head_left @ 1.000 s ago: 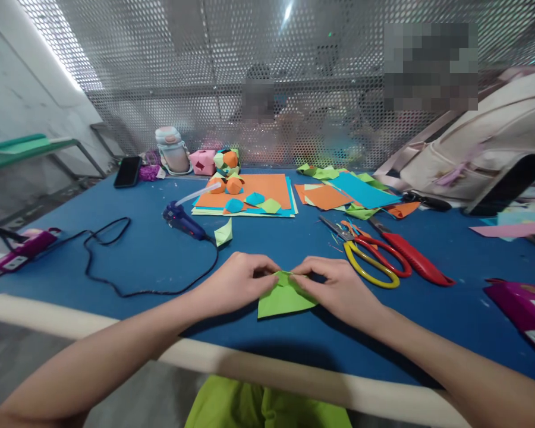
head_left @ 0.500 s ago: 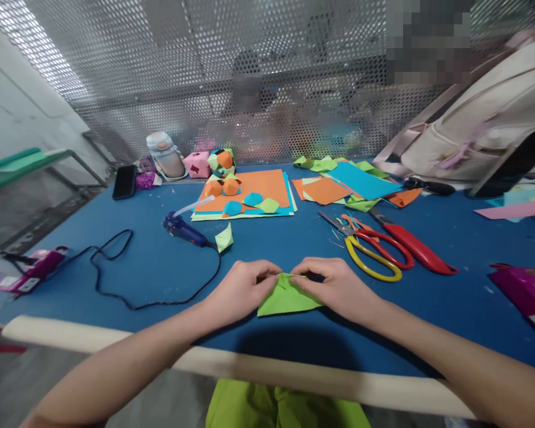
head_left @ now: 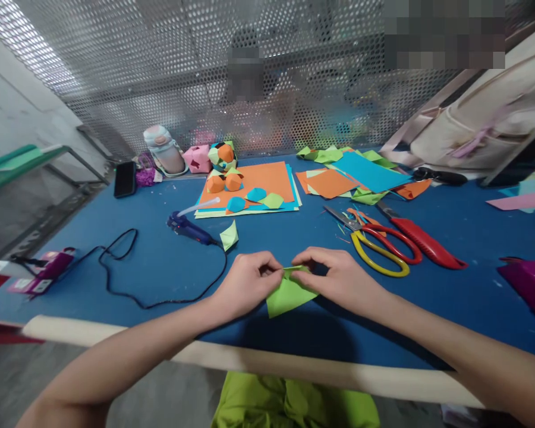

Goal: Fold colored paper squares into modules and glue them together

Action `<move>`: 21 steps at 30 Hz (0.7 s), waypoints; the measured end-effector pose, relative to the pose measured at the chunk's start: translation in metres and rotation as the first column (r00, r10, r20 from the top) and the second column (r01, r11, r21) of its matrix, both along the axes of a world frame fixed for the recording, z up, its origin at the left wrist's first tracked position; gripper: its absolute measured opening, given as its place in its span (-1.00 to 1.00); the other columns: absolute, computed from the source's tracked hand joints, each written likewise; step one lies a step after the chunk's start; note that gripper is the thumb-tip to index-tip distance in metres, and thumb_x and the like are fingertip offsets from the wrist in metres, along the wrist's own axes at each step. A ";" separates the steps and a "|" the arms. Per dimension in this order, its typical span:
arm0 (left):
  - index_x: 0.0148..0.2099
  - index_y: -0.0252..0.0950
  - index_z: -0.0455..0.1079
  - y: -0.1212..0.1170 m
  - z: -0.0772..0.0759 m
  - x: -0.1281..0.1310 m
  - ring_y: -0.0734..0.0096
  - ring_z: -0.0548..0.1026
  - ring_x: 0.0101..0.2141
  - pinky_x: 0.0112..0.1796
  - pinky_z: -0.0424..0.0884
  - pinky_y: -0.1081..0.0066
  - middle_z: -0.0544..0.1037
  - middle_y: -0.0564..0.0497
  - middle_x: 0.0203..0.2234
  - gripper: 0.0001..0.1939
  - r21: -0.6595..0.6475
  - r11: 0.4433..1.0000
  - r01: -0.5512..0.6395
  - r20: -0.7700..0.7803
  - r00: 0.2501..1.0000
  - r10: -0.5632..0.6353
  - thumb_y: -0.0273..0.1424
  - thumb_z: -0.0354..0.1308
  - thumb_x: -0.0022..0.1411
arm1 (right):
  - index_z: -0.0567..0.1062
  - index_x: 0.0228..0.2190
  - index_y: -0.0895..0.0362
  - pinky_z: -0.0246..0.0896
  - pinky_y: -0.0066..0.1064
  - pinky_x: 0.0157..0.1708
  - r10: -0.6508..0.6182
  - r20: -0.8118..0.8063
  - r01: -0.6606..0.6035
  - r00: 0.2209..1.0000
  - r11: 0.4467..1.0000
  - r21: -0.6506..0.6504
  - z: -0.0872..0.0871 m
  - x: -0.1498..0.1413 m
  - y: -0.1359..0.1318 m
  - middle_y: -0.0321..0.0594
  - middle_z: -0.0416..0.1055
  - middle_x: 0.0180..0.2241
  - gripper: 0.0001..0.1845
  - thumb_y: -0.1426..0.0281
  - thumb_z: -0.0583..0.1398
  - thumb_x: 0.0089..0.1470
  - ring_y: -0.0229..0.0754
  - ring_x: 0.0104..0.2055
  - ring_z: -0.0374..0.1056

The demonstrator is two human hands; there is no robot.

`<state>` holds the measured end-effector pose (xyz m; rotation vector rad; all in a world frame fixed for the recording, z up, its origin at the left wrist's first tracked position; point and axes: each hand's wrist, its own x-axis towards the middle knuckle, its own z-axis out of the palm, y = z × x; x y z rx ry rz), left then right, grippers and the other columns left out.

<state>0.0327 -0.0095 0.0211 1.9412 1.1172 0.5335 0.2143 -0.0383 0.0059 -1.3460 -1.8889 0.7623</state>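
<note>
A light green sheet of paper (head_left: pixel 289 296) is held just over the front of the blue table, between my two hands. My left hand (head_left: pixel 252 280) pinches its upper left edge with thumb and forefinger. On the other side, my right hand (head_left: pixel 334 278) grips the upper right part, the thumb lying across the paper. The fingertips of both hands nearly meet at the top edge, and the fingers cover part of any fold there. A small pale green folded paper piece (head_left: pixel 229 236) lies beyond my left hand.
A blue glue gun (head_left: pixel 188 228) with its cord lies at left. Scissors (head_left: pixel 378 244) and a red-handled cutter (head_left: pixel 428 242) lie at right. Behind are stacked coloured sheets (head_left: pixel 267 178), folded paper balls (head_left: pixel 223 156), a bottle (head_left: pixel 163 148) and a phone (head_left: pixel 125 179).
The green paper has turned and tilted a little in my hands, and less of its right side shows. Both hands still hold it. The camera view has shifted slightly.
</note>
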 end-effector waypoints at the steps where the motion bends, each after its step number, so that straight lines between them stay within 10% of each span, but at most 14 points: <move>1: -0.44 -0.37 0.40 0.001 0.000 0.000 0.51 0.35 -0.49 -0.44 0.25 0.52 0.48 0.02 -0.53 -0.86 -0.009 1.000 -0.015 0.017 1.000 0.015 -0.44 0.04 0.07 | 0.49 -0.46 0.20 0.15 -0.51 -0.47 -0.021 0.008 0.021 1.000 0.999 -0.039 0.003 0.000 0.002 -0.27 0.42 -0.53 -0.91 0.42 0.19 -0.01 -0.29 -0.47 0.28; 13: -0.55 -0.34 0.27 0.022 -0.005 0.000 0.62 0.10 -0.64 -0.61 0.02 0.57 0.19 0.19 -0.73 -0.88 -0.221 0.974 0.048 0.038 0.998 -0.040 -0.42 0.11 -0.03 | 0.53 -0.52 0.18 0.09 -0.46 -0.45 0.227 0.153 -0.214 0.962 0.972 -0.093 0.018 0.000 0.019 -0.24 0.44 -0.52 -0.68 0.39 0.04 0.12 -0.27 -0.47 0.30; 21: -0.54 -0.32 0.21 0.033 -0.012 -0.008 0.64 0.11 -0.63 -0.60 0.04 0.57 0.22 0.20 -0.71 -0.86 -0.238 0.940 -0.243 0.219 0.930 0.296 -0.45 0.15 -0.10 | 0.47 -0.27 0.18 0.25 -0.35 -0.29 -0.205 -0.390 0.095 0.898 0.954 -0.284 0.010 -0.015 0.038 -0.17 0.47 -0.31 -0.62 0.15 0.08 0.04 -0.17 -0.29 0.36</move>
